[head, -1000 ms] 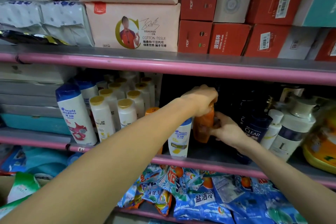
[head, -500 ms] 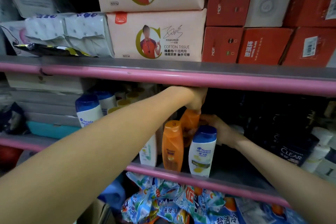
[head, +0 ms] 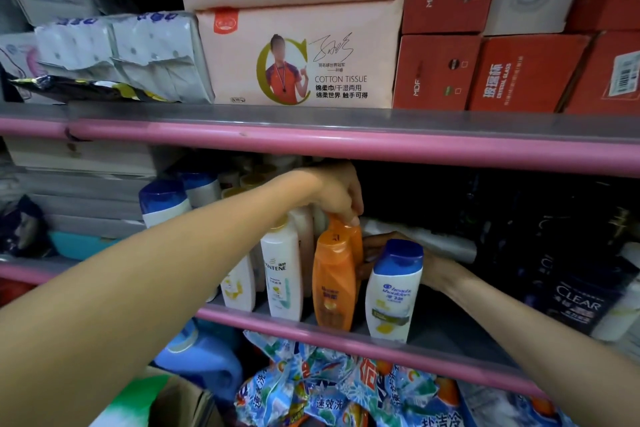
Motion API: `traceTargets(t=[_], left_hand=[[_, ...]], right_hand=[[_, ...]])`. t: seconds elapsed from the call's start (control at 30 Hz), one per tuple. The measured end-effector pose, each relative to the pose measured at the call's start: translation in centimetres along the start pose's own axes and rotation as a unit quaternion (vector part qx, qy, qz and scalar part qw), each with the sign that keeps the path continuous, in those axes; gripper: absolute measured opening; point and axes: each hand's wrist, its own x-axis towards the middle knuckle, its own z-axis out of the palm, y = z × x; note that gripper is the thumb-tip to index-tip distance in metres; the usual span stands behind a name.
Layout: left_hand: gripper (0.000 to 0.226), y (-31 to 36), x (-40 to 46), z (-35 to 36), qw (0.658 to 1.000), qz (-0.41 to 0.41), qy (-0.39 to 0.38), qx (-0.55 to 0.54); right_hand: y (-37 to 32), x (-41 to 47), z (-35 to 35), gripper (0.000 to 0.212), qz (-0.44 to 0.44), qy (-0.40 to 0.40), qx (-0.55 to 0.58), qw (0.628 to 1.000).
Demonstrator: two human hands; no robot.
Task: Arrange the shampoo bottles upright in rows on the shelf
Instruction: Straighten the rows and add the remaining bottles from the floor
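Observation:
On the middle shelf point(head: 443, 329) an orange shampoo bottle point(head: 334, 282) stands upright at the front. Behind it is a second orange bottle point(head: 354, 236); my left hand point(head: 337, 192) grips its cap from above. My right hand point(head: 379, 253) reaches behind a white blue-capped bottle point(head: 394, 291), its fingers against the rear orange bottle's side and partly hidden. White Pantene bottles point(head: 281, 270) stand upright just left of the orange ones. More blue-capped white bottles point(head: 162, 201) stand further left.
Dark Clear bottles point(head: 575, 302) crowd the shelf's right end. The pink upper shelf rail point(head: 346, 140) hangs just above my left hand. Tissue packs point(head: 298, 55) and red boxes point(head: 519, 73) sit above. Detergent bags point(head: 346, 388) lie on the shelf below.
The view has drawn closer and shifted slightly left. My left hand has lowered the rear orange bottle a little behind the front one. My right hand stays behind the blue-capped bottle.

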Motion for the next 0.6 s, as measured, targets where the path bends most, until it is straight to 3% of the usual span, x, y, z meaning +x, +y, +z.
traceTargets(t=[0.07,0.23,0.33,0.4,0.43,0.5,0.57,0.6], left_hand=[[0.035,0.0,-0.2,-0.2,1.0,-0.002,-0.013,-0.013],[0.035,0.1,-0.5,-0.1,0.999,0.0,-0.031,-0.021],[0.034,0.0,-0.7,-0.2,0.999,0.008,-0.033,-0.008],[0.033,0.1,-0.7,-0.2,0.999,0.009,-0.037,-0.005],[0.033,0.1,-0.7,-0.2,0.999,0.008,-0.041,-0.005],[0.034,0.3,-0.7,-0.1,0.999,0.004,-0.051,-0.008],[0.034,0.4,-0.7,-0.1,0.999,0.004,-0.044,0.0],[0.034,0.4,-0.8,-0.1,0.999,0.004,-0.038,0.002]], right_hand=[[1.6,0.6,-0.5,0.03,0.02,0.027,-0.001,0.999],[3.6,1.3,-2.7,0.036,0.048,-0.025,-0.041,0.998],[5.3,1.8,-4.2,0.028,-0.017,0.071,-0.05,0.996],[6.7,2.0,-5.3,0.025,-0.049,0.161,-0.152,0.974],[7.4,1.9,-5.6,0.02,-0.053,0.17,-0.239,0.955],[8.4,1.7,-6.0,0.021,-0.044,0.136,-0.387,0.911],[9.4,1.4,-6.0,0.014,-0.02,0.104,-0.427,0.898],[9.6,1.5,-6.0,0.031,-0.014,0.106,-0.44,0.892]])
